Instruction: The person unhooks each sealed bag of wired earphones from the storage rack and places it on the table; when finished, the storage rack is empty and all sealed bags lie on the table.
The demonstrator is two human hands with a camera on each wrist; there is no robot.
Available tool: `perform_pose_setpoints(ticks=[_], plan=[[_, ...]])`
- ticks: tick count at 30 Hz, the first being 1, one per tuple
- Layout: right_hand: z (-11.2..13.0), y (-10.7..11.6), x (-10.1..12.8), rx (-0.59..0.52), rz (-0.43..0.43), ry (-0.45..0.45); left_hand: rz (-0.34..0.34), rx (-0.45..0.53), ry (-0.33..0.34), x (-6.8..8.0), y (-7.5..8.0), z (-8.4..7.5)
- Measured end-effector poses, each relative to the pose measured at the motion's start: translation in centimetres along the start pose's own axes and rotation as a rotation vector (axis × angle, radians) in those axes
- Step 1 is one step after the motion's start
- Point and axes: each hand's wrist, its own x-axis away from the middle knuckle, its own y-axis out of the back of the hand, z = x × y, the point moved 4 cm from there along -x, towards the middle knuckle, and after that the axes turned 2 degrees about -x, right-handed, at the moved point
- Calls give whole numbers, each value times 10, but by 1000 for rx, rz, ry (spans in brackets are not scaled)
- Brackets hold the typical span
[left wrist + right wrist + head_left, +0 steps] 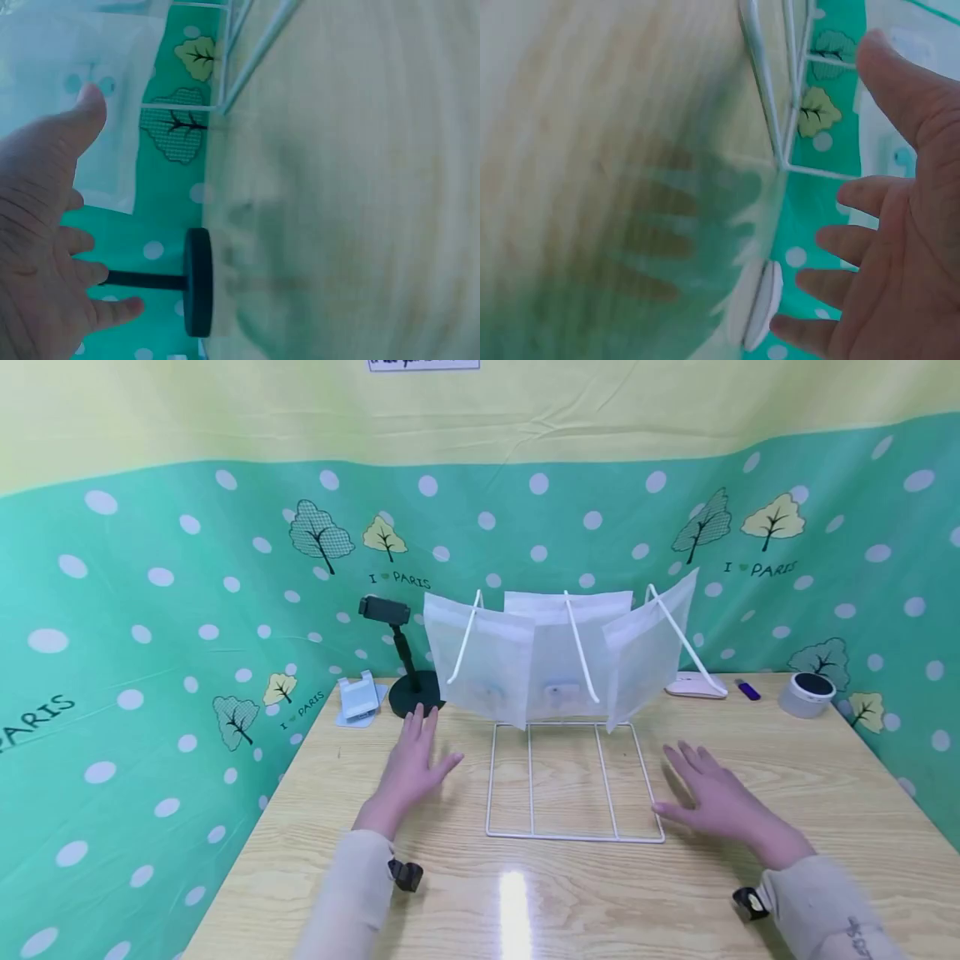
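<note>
A white wire rack (573, 837) stands on the table, its base frame between my two hands. From its hooks hang translucent bags: a left bag (498, 652), a middle bag (551, 652) and a right bag (645, 652). Small pale shapes show faintly through the left and middle ones. My left hand (411, 764) is spread over the table left of the base, fingers straight and holding nothing. On the other side, my right hand (716, 797) is likewise spread, its thumb beside the base's right edge; the palm (907, 270) is bare in the right wrist view.
Behind my left hand stand a light blue folding stand (358, 697) and a black device on a round-based stand (416, 693). At the back right lie a white mouse (693, 687) and a purple USB stick (747, 690), near a white round container (804, 700). A patterned curtain (540, 518) hangs behind.
</note>
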Motion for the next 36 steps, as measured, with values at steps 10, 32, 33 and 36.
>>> perform_pose_setpoints(ticks=[10,32,33,36], plan=[[3,-19,2,-108,85,56,-53,365,101,-37,21,3],[5,-24,2,-90,146,31,-90,705,206,-85,49,1],[5,-24,2,-88,148,30,-90,715,205,-86,49,1],[5,-24,3,-82,151,22,-84,743,205,-89,48,3]])
